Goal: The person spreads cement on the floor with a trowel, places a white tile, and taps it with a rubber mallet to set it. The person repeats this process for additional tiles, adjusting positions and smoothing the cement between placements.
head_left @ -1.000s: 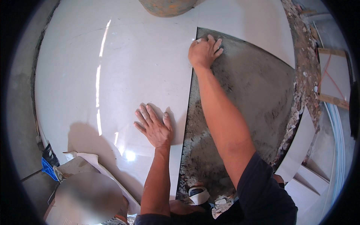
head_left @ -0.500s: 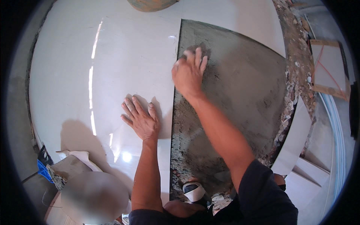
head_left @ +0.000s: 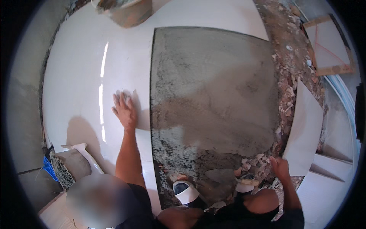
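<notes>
My left hand (head_left: 125, 111) lies flat on the glossy white floor tiles (head_left: 76, 84), fingers spread, holding nothing. To its right is a rectangular bed of grey mortar (head_left: 213, 84), smooth at the far end and rough nearer me. My right hand (head_left: 280, 168) is low at the right, over rubble (head_left: 253, 162) and beside a loose cut tile (head_left: 305, 129). Its fingers look curled; whatever is in them, if anything, is hidden. Between my knees and the mortar lies a grey, flat blade-like piece (head_left: 221, 175), near a short light-brown handle-like piece (head_left: 248, 182).
A mortar-stained bucket (head_left: 131, 13) stands on the far tiles. Left, a cement-crusted container (head_left: 72, 166) sits near a blue object (head_left: 49, 170). A boxed tile stack (head_left: 329, 45), pale tubes (head_left: 345, 99) and tile pieces (head_left: 324, 187) lie right. A white-rimmed dark piece (head_left: 187, 192) is before my knee.
My right hand has left the mortar's far left edge and come back toward me, to the right-hand rubble. My left hand stays on the tiles. The view has shifted, showing more bucket and near ground.
</notes>
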`<move>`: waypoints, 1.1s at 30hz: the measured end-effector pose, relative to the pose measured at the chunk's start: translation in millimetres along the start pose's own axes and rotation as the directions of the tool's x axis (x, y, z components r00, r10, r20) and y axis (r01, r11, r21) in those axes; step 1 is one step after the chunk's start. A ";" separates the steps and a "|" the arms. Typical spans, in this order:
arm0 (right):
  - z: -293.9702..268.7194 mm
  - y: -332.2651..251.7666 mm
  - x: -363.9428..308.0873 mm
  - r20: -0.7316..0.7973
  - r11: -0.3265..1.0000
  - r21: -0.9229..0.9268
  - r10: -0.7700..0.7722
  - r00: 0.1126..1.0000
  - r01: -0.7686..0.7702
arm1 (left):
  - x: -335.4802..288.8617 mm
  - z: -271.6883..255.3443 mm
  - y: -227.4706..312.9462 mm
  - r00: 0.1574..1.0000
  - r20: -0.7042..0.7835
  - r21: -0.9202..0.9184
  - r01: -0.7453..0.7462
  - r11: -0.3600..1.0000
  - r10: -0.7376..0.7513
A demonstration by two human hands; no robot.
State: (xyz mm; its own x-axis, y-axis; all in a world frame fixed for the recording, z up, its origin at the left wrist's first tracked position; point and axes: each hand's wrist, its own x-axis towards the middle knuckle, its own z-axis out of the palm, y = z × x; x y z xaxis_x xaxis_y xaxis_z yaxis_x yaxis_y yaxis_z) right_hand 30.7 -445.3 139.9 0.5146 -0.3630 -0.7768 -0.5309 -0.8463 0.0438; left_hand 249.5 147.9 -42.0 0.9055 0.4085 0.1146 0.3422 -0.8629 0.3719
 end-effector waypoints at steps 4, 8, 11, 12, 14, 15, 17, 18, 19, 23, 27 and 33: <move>80.9 112.6 -41.2 -0.698 0.913 0.164 -0.160 0.698 0.374 | -32.2 -17.9 17.5 0.957 -0.090 -0.221 -0.290 0.931 0.276; 88.3 127.3 -57.8 -0.310 0.794 0.607 0.209 0.928 0.024 | -144.9 -21.1 138.4 0.818 0.171 -0.593 -0.361 0.720 0.550; 56.8 94.0 -43.8 -0.741 0.683 0.449 -0.075 0.667 0.576 | -256.5 -27.7 288.0 0.402 0.261 -0.860 -0.316 0.401 0.878; 49.5 86.9 -41.2 -0.783 0.639 0.434 -0.083 0.617 0.636 | -290.8 -34.4 336.7 0.263 0.269 -0.922 -0.209 0.327 0.927; 48.4 83.1 -31.0 -0.767 0.578 0.408 -0.204 0.609 0.707 | -366.0 -58.1 423.9 0.216 0.699 -0.705 0.371 0.605 0.681; 56.2 89.4 -25.3 -0.802 0.610 0.338 -0.212 0.558 0.716 | -387.9 -67.2 441.2 0.199 0.647 -0.681 0.585 0.440 0.736; 81.4 125.2 -14.7 -0.773 0.835 0.236 -0.149 0.617 0.497 | -416.1 -73.6 462.1 0.147 0.572 -0.392 0.913 0.111 0.807; 100.3 153.0 -11.4 -0.760 0.928 0.101 -0.160 0.629 0.358 | -424.3 -70.7 466.9 0.128 0.571 -0.162 0.986 -0.041 0.811; 121.5 184.6 -12.0 -0.720 0.941 0.216 -0.026 0.693 0.260 | -429.0 -62.2 467.1 0.142 0.559 0.074 0.973 -0.220 0.817; 174.6 317.7 -7.2 -0.616 0.784 0.621 0.480 0.625 0.011 | -434.5 -15.5 435.3 0.097 0.772 -0.518 0.669 0.532 0.628; 141.6 432.9 50.6 -0.790 0.848 0.504 0.529 0.311 -0.163 | -478.6 43.3 425.2 0.113 0.910 -0.413 0.338 0.846 0.399; 106.0 533.9 124.4 -0.451 0.682 0.527 0.730 0.514 -0.507 | -534.1 84.0 451.7 0.196 0.936 -0.339 0.294 0.894 0.291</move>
State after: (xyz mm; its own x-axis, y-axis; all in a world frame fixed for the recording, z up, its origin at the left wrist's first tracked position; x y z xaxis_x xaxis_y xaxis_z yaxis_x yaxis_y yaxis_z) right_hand -260.1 -901.0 0.1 0.1804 -0.9800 -0.0836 -0.9778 -0.1880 0.0932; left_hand -58.5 -485.1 -12.6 0.5119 -0.4496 -0.7320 0.4867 -0.5504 0.6784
